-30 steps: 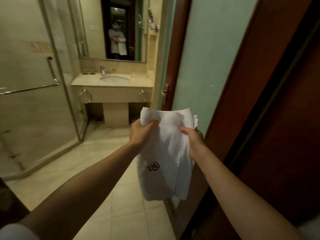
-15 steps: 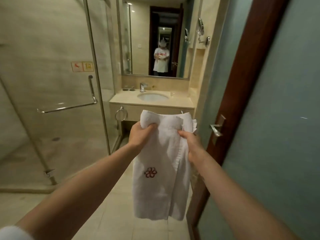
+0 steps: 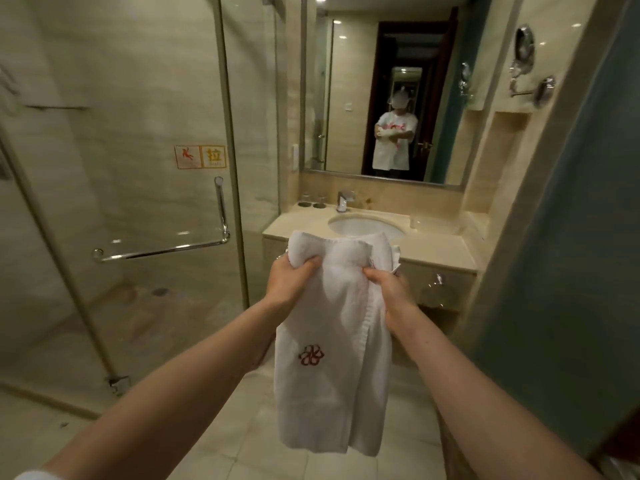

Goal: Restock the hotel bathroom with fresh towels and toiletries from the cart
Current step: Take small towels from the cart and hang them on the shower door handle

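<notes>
A white folded towel (image 3: pixel 332 382) with a red flower emblem hangs in front of me, held at chest height. My left hand (image 3: pixel 289 280) grips its upper left corner. Near the upper right edge my right hand (image 3: pixel 389 291) grips the cloth, with a small wrapped item sticking out behind its fingers. Beyond the towel stands the beige vanity counter (image 3: pixel 436 251) with an oval sink (image 3: pixel 363 226) and a chrome tap (image 3: pixel 344 200). A towel ring (image 3: pixel 438 289) hangs on the vanity front at the right.
A glass shower enclosure (image 3: pixel 138 202) with a chrome handle bar (image 3: pixel 162 251) fills the left. Two cups (image 3: pixel 311 202) sit at the counter's back left. A large mirror (image 3: pixel 381 98) hangs above the sink. The frosted door (image 3: pixel 571 271) stands at my right.
I have walked from the doorway into the bathroom, so the vanity and shower are much nearer. Both hands keep the same hold on the towel.
</notes>
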The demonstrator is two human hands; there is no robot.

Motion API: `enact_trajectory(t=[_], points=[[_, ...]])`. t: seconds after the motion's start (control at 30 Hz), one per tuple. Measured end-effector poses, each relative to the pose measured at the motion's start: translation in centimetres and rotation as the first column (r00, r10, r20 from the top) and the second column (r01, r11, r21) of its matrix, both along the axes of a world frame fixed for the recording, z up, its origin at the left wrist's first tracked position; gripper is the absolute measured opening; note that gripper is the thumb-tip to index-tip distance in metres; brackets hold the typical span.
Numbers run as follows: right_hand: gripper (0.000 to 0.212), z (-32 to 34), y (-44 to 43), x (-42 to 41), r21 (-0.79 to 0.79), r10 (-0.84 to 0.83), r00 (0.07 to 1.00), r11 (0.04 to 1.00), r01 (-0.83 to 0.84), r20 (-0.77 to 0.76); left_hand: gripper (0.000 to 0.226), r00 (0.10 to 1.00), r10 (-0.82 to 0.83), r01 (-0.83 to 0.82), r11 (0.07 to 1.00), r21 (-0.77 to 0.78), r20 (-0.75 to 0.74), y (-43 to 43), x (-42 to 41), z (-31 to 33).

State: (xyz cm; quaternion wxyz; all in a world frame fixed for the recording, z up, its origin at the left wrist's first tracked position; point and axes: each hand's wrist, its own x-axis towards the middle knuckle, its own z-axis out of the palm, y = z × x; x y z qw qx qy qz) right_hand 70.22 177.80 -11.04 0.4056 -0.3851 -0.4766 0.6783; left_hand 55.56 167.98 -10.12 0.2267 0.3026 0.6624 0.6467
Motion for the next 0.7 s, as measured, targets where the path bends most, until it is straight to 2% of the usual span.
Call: enact_trajectory(t=[0.27,0.4,0.7], points=[[0.028,0.2,14.9,-9.1,-0.033,0.168,0.985,0.985,-0.167,0.034,0.013,0.991,0.135,-0.134,0.988,-0.081,0.015,13.1,-8.2,-0.1],[0.029,-0.3,21.0,-13.2,-0.048,0.196,0.979,0.98,-0.193,0.055,0.006,0.987,0.16,-0.158,0.984,-0.086,0.024,18.4,-11.6,-0.2],[0.029,-2.3,36.0,-25.5,-0.076,0.215,0.975,0.975,-0.21,0.055,0.009,0.987,0.153,-0.148,0.984,-0.101,0.04,32.8,-23.1,-1.8]])
